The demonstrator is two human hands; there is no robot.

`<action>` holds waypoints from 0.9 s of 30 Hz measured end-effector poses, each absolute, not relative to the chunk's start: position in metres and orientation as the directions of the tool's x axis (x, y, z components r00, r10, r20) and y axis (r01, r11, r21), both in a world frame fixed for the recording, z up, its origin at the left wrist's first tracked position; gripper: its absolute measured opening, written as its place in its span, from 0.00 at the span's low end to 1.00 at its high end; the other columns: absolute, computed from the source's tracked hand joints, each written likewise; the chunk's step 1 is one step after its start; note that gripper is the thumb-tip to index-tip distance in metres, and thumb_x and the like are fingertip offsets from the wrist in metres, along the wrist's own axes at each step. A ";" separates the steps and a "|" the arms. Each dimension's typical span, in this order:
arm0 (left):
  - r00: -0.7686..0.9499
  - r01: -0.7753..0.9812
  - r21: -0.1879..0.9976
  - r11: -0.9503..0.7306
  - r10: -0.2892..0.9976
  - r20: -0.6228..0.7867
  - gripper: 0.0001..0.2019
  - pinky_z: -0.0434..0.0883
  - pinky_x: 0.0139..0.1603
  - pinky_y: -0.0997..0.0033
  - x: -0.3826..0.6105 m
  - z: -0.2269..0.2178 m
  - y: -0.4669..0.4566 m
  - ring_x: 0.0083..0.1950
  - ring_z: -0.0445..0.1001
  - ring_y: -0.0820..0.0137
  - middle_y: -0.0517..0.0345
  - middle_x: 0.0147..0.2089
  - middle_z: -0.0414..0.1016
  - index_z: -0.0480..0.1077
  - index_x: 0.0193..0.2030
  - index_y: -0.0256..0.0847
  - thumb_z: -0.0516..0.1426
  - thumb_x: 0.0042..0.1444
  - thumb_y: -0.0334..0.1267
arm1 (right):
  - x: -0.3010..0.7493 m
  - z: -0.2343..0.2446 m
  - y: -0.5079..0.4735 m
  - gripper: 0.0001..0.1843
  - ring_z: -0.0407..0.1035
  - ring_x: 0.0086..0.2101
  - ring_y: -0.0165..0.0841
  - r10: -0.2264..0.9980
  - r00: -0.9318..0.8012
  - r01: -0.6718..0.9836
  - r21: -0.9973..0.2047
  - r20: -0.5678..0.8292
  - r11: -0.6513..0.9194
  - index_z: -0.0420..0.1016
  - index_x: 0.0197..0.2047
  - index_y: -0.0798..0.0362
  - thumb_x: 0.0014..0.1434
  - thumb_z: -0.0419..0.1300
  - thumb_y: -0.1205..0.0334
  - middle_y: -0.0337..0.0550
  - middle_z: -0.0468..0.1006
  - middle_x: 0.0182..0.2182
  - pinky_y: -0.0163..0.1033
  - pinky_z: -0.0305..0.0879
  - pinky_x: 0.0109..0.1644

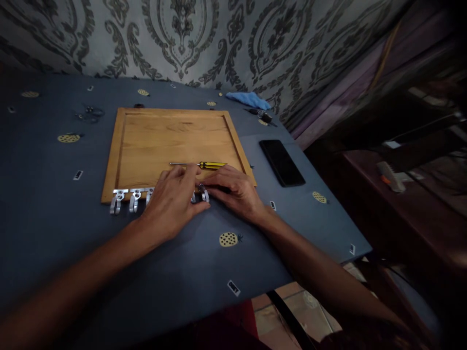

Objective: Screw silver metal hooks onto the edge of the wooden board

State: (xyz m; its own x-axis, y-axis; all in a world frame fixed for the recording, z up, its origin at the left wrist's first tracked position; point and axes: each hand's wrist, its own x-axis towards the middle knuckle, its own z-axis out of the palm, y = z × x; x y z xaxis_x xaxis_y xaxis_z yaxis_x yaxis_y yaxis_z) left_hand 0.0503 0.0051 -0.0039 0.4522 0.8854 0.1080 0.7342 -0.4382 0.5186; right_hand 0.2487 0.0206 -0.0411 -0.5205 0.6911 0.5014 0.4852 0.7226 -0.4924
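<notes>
A wooden board (171, 141) lies flat on a blue-grey tablecloth (54, 228). Along its near edge hangs a row of silver metal hooks (126, 199). My left hand (173, 204) lies over the middle of that row, fingers curled down onto the edge. My right hand (235, 189) is beside it, fingers closed in a pinch on one silver hook (203, 192) at the board's near edge. A screwdriver (199, 165) with a yellow and black handle lies on the board just beyond my fingers.
A black phone (281, 162) lies right of the board. A blue cloth (248, 99) and a small dark tool (262, 115) sit near the patterned wall. Small dark parts (89, 113) lie left of the board. The table edge drops off on the right.
</notes>
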 end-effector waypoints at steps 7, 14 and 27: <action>0.461 0.747 0.482 -0.458 0.879 0.121 0.23 0.68 0.54 0.53 0.050 -0.005 0.005 0.57 0.72 0.52 0.49 0.51 0.77 0.62 0.50 0.41 0.69 0.53 0.37 | 0.245 -0.045 0.028 0.05 0.76 0.39 0.35 0.578 -0.563 0.403 -0.415 0.590 0.816 0.80 0.42 0.52 0.66 0.62 0.65 0.45 0.83 0.36 0.43 0.71 0.45; 0.461 0.736 0.495 -0.462 0.877 0.135 0.23 0.68 0.54 0.53 0.050 -0.006 0.005 0.57 0.72 0.52 0.50 0.51 0.77 0.62 0.50 0.42 0.68 0.54 0.37 | 0.243 -0.045 0.026 0.06 0.76 0.38 0.35 0.609 -0.562 0.454 -0.406 0.560 0.793 0.79 0.42 0.52 0.68 0.59 0.65 0.45 0.84 0.37 0.44 0.72 0.45; 0.464 0.727 0.513 -0.457 0.877 0.123 0.23 0.68 0.55 0.52 0.050 -0.006 0.005 0.58 0.72 0.52 0.50 0.51 0.77 0.62 0.51 0.42 0.69 0.53 0.36 | 0.244 -0.043 0.025 0.05 0.74 0.37 0.34 0.693 -0.503 0.486 -0.494 0.516 0.721 0.79 0.40 0.51 0.67 0.61 0.65 0.42 0.81 0.33 0.41 0.69 0.43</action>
State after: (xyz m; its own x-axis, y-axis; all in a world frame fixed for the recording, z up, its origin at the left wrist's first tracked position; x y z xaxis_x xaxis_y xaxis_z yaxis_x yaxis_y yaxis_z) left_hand 0.0504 0.0051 -0.0061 0.4643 0.8771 0.1230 0.7271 -0.4567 0.5126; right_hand 0.2443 0.0252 -0.0433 -0.5030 0.6934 0.5160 0.4864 0.7206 -0.4942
